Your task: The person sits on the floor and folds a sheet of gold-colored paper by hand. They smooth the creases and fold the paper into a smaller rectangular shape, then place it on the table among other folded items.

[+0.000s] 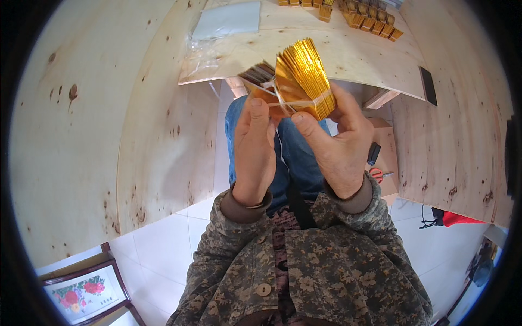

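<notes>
Between my two hands, above my knees and close to the table's front edge, is a bundle of folded gold foil paper (302, 76) with a clear band around its lower part. Its shiny folds fan out at the top right, while a darker stack of layers shows on its left side. My right hand (343, 142) grips it, thumb pressed on the near face and fingers behind. Against the bundle's lower left side rests my left hand (254, 142), thumb up along it; its other fingers are mostly hidden.
A wooden table (348, 60) carries several similar bundles (372, 19) at the far right and a pale sheet (228, 20) beside clear plastic. Plywood panels (157, 103) stand on both sides. Orange-handled scissors (376, 174) lie on cardboard (387, 144) below right.
</notes>
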The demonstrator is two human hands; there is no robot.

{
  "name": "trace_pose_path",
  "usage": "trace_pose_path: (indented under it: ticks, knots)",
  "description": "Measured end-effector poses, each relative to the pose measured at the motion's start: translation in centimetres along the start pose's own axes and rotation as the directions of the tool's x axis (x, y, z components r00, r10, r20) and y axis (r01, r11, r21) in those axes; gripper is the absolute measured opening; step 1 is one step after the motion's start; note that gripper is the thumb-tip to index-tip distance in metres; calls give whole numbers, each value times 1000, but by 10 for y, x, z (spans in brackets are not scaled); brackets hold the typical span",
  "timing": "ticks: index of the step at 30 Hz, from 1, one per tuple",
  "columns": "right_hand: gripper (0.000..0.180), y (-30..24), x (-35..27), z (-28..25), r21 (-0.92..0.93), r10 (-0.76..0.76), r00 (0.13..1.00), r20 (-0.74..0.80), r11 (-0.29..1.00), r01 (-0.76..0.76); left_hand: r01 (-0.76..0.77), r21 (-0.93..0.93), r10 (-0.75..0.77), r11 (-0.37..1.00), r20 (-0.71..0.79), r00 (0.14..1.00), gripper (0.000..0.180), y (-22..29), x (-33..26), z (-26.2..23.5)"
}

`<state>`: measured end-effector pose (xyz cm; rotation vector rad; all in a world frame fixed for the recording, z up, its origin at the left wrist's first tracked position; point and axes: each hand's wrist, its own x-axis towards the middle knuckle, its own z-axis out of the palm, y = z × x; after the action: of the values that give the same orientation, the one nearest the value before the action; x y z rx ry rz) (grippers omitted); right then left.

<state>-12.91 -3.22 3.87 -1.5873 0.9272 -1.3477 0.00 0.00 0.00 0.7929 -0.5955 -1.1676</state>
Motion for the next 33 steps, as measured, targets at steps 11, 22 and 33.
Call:
trace_pose_path:
  ticks: [11,22,33]
  knots:
    - [51,3,0,7,-297,-374,927,-6,886,356,-171,-4,171,985,76,982,95,12,-8,24]
    - [53,16,-2,9,-183,-395,918,30,901,393,-351,272,373,896,-32,927,115,2,-8,19]
    - [56,31,-10,-7,387,-225,971,80,905,178,-578,406,579,708,135,804,120,14,1,2]
